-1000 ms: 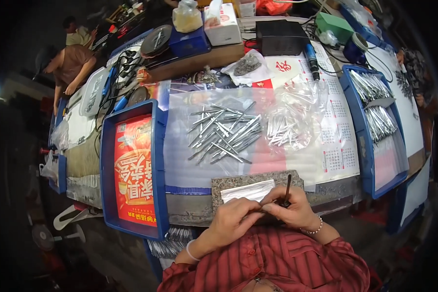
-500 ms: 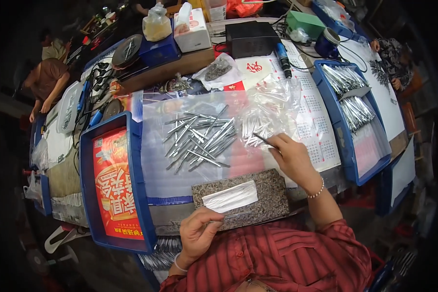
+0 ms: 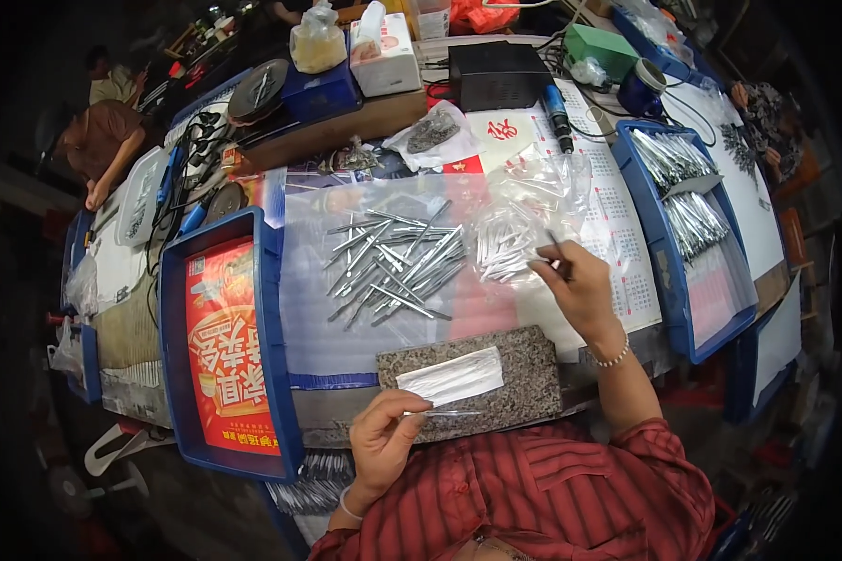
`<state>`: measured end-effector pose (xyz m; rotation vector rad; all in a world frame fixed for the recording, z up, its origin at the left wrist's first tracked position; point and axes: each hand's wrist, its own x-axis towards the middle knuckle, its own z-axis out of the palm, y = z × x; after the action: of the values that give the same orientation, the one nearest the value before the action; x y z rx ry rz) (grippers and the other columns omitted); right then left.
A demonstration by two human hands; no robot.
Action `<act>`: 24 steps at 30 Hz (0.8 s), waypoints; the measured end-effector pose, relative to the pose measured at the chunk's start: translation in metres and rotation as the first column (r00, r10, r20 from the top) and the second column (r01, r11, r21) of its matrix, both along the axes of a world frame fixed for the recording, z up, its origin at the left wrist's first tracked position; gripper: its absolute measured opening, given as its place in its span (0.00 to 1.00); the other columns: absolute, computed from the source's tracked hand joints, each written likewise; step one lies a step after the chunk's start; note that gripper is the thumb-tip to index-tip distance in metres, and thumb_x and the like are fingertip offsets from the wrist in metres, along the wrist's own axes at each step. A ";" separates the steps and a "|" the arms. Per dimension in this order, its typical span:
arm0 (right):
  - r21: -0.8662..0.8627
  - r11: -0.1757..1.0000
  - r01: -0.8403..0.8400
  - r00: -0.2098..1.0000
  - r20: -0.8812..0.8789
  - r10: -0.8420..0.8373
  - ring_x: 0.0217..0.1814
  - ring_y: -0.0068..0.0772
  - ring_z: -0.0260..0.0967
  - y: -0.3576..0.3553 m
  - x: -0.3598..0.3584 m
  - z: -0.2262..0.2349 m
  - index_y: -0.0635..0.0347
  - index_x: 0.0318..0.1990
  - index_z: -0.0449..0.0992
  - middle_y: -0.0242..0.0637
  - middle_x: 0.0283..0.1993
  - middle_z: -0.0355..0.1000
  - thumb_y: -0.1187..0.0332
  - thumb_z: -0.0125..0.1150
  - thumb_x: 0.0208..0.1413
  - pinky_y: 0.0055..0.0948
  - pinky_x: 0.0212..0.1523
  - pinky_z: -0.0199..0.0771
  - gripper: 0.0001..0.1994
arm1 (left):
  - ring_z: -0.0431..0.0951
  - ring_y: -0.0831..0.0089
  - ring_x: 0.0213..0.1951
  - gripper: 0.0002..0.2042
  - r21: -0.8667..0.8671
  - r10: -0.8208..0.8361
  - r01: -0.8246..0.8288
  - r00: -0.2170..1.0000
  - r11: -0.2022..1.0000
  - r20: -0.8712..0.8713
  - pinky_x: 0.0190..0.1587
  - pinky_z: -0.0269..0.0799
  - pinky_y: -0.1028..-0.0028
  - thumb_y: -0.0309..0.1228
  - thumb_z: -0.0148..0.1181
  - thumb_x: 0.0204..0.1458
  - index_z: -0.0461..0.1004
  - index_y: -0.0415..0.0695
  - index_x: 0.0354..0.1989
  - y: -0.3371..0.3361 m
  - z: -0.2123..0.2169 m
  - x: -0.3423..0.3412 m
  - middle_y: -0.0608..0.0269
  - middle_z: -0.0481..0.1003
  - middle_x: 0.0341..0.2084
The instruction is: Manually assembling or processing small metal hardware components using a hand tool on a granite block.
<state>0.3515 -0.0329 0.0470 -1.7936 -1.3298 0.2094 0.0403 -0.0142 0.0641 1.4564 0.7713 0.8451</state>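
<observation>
My left hand point(image 3: 385, 438) is closed in a pinch at the near edge of a speckled stone block point(image 3: 533, 374). From its fingertips a thin clear strip point(image 3: 457, 412) reaches to the right. Folded white paper point(image 3: 451, 375) lies on the block. My right hand point(image 3: 580, 285) is closed around a thin dark tool point(image 3: 556, 245), too blurred to name exactly. Its fingertips are beside a pile of small white sticks point(image 3: 503, 245) on clear plastic. Left of these lies a loose heap of slim silver metal tools point(image 3: 398, 266) on a plastic sheet.
A blue tray point(image 3: 271, 327) with a red printed sheet stands left; another blue tray point(image 3: 622, 187) on the right holds bundled silver pieces. Behind are a black box point(image 3: 500, 75), a blue handpiece point(image 3: 558, 112) with cables and a tissue box point(image 3: 385, 61). Other people sit beyond both sides.
The dark tool in my right hand has swung from pointing left to pointing up, and its fingertips have moved to the white sticks. My left hand keeps its pinch.
</observation>
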 end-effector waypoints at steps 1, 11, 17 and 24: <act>0.021 0.999 0.024 0.998 -0.066 -0.022 0.23 0.25 0.70 -0.004 -0.007 0.008 0.66 0.36 0.76 0.38 0.27 0.74 0.74 0.68 0.52 0.24 0.24 0.67 0.07 | 0.74 0.77 0.35 0.05 -0.003 0.014 -0.014 1.000 1.000 -0.003 0.37 0.69 0.81 0.16 0.60 0.52 0.78 0.35 0.37 0.001 -0.003 0.001 0.57 0.76 0.36; -0.014 0.924 -0.382 0.672 -0.690 0.268 0.26 0.16 0.67 -0.053 -0.087 0.025 0.63 0.36 0.78 0.31 0.30 0.76 0.78 0.66 0.51 0.18 0.27 0.65 0.05 | 0.80 0.74 0.36 0.10 -0.530 0.069 0.113 0.948 0.841 0.312 0.40 0.76 0.77 0.26 0.51 0.64 0.74 0.33 0.47 0.004 -0.016 0.033 0.58 0.76 0.39; 0.027 0.896 -0.443 0.795 -0.451 0.406 0.23 0.25 0.72 -0.050 -0.092 0.029 0.64 0.40 0.80 0.39 0.28 0.76 0.79 0.64 0.50 0.24 0.24 0.69 0.08 | 0.79 0.75 0.36 0.11 -0.499 0.091 0.116 0.924 0.859 0.371 0.40 0.76 0.78 0.29 0.52 0.65 0.73 0.33 0.48 0.005 -0.015 0.027 0.59 0.76 0.38; 0.056 0.840 -0.540 0.816 -0.207 0.539 0.21 0.34 0.72 -0.047 -0.097 0.029 0.64 0.41 0.78 0.38 0.25 0.74 0.80 0.66 0.47 0.29 0.22 0.71 0.12 | 0.78 0.78 0.33 0.11 -0.482 0.099 0.072 0.942 0.873 0.320 0.39 0.74 0.80 0.30 0.51 0.65 0.73 0.34 0.47 0.003 -0.010 0.024 0.62 0.75 0.34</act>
<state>0.2550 -0.0796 0.0759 -1.3067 -1.6493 0.6995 0.0645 -0.0112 0.0537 0.8267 0.6720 0.8078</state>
